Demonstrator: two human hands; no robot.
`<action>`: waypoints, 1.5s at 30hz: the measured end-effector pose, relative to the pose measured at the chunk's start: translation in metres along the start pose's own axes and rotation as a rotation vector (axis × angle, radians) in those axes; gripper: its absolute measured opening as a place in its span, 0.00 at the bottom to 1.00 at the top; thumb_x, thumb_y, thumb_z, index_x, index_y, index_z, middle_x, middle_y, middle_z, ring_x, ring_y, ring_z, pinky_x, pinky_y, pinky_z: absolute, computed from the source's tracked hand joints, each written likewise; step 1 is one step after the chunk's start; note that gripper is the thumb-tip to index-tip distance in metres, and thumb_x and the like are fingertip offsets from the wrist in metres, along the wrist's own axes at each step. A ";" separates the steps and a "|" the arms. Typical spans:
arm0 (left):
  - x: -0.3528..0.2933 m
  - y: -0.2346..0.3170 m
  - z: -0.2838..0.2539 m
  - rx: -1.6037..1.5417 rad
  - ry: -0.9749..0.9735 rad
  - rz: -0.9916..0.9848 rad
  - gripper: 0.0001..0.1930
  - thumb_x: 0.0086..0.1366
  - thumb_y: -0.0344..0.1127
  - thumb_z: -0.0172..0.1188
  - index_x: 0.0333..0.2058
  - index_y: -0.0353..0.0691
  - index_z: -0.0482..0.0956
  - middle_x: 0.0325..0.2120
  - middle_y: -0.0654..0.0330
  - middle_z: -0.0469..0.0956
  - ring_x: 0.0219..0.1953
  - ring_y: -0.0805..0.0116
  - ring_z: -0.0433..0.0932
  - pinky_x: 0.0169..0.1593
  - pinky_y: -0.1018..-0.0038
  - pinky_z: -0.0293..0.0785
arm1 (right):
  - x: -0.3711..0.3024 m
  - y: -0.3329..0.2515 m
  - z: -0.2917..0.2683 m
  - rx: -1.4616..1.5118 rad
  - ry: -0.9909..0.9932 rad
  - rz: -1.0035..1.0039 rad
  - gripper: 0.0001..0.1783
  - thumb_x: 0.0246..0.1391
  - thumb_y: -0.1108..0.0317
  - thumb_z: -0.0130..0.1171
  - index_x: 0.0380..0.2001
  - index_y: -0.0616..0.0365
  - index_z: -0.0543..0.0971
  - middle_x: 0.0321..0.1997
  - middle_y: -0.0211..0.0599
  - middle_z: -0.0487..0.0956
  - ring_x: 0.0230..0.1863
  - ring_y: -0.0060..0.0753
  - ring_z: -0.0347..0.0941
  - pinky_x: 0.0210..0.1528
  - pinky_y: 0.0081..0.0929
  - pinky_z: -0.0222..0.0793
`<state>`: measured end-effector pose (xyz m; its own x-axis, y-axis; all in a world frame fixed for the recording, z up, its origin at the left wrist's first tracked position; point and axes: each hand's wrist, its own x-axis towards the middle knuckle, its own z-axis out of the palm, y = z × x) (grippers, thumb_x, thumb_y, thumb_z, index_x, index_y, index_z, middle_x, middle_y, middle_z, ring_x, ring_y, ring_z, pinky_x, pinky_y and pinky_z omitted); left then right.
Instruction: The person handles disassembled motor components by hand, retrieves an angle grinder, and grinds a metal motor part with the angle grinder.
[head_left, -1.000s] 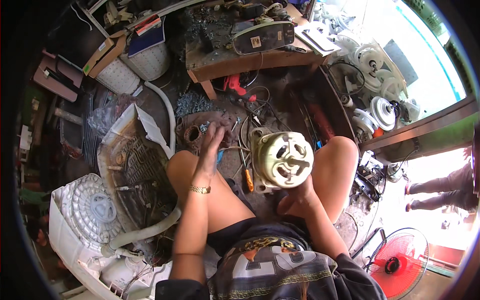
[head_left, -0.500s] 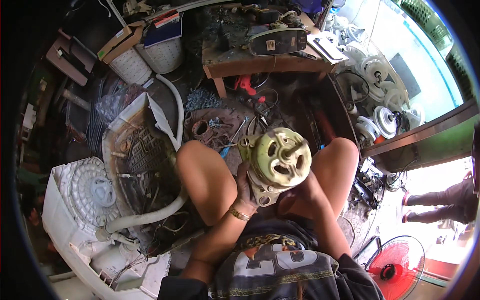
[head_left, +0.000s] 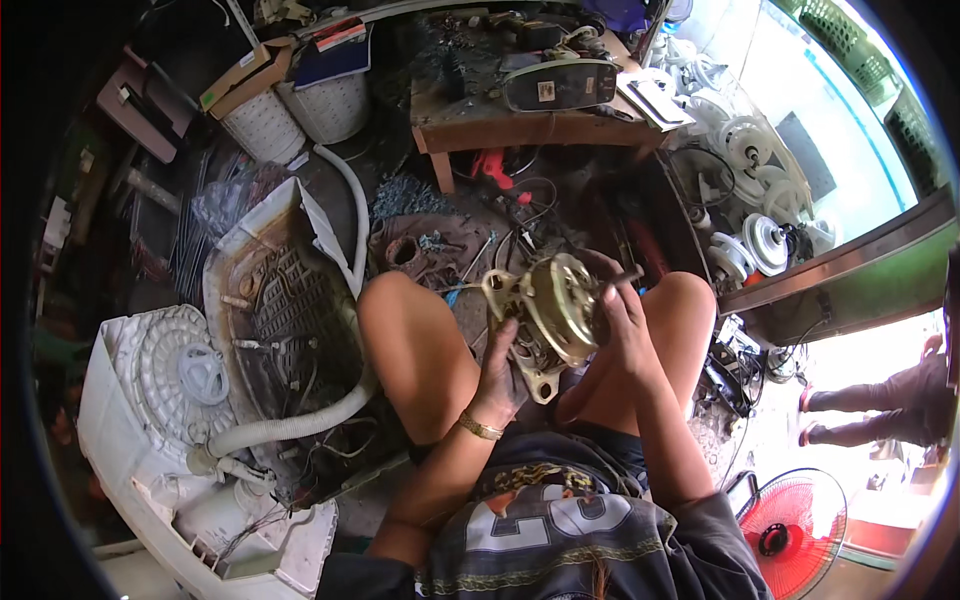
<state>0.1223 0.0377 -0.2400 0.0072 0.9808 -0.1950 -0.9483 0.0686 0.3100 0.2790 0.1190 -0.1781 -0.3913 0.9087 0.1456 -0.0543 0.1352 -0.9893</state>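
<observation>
Between my knees I hold an electric motor [head_left: 562, 312] with a dull yellow-gold metal casing, vent openings and flanged ears with holes. It is tilted on its side, and its shaft sticks out to the right. My left hand [head_left: 502, 372], below a gold-coloured wristwatch, grips the flange side with the thumb upward. My right hand [head_left: 625, 322] is wrapped round the shaft-end face, fingers close to the shaft. Part of the motor's right face is hidden behind the right hand.
A dismantled washing-machine body [head_left: 285, 290] with a ribbed grey hose [head_left: 290, 428] lies at left. Ahead are a motor winding ring [head_left: 402, 252], loose tools and a wooden table [head_left: 530, 130]. White pulleys [head_left: 765, 243] crowd the right; a red fan [head_left: 790, 535] and another person's legs [head_left: 865, 410] are beyond.
The motor has been turned: its shaft end faced up toward me and now points right. My right hand has moved up from under the motor to its shaft end.
</observation>
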 end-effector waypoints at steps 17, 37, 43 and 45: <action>-0.004 -0.006 -0.007 0.076 -0.110 -0.023 0.30 0.74 0.53 0.48 0.68 0.45 0.58 0.63 0.57 0.68 0.64 0.59 0.69 0.66 0.55 0.68 | -0.001 0.019 0.000 0.115 0.284 0.018 0.28 0.75 0.56 0.36 0.49 0.72 0.78 0.48 0.41 0.80 0.47 0.25 0.73 0.54 0.24 0.67; -0.008 0.017 -0.049 0.058 0.123 0.067 0.33 0.70 0.63 0.45 0.63 0.46 0.67 0.60 0.56 0.71 0.61 0.57 0.72 0.64 0.54 0.70 | -0.009 -0.035 -0.070 0.262 0.578 -0.008 0.30 0.72 0.46 0.40 0.53 0.63 0.75 0.50 0.46 0.80 0.47 0.30 0.76 0.51 0.26 0.72; 0.016 0.027 -0.049 -0.036 0.052 0.093 0.32 0.70 0.60 0.47 0.63 0.45 0.67 0.60 0.56 0.71 0.60 0.55 0.72 0.63 0.47 0.69 | -0.001 0.001 -0.091 0.686 0.647 0.160 0.34 0.70 0.41 0.44 0.57 0.65 0.72 0.48 0.42 0.79 0.46 0.34 0.77 0.52 0.31 0.73; 0.033 0.026 -0.046 -0.013 0.099 0.120 0.31 0.70 0.60 0.47 0.63 0.44 0.68 0.59 0.55 0.72 0.60 0.55 0.73 0.63 0.47 0.70 | -0.005 0.012 -0.096 0.612 0.544 0.121 0.32 0.71 0.44 0.42 0.53 0.66 0.76 0.42 0.37 0.81 0.40 0.29 0.78 0.45 0.27 0.75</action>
<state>0.0829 0.0639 -0.2811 -0.1371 0.9591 -0.2478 -0.9444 -0.0511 0.3248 0.3683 0.1543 -0.1903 0.0641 0.9886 -0.1362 -0.5927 -0.0721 -0.8022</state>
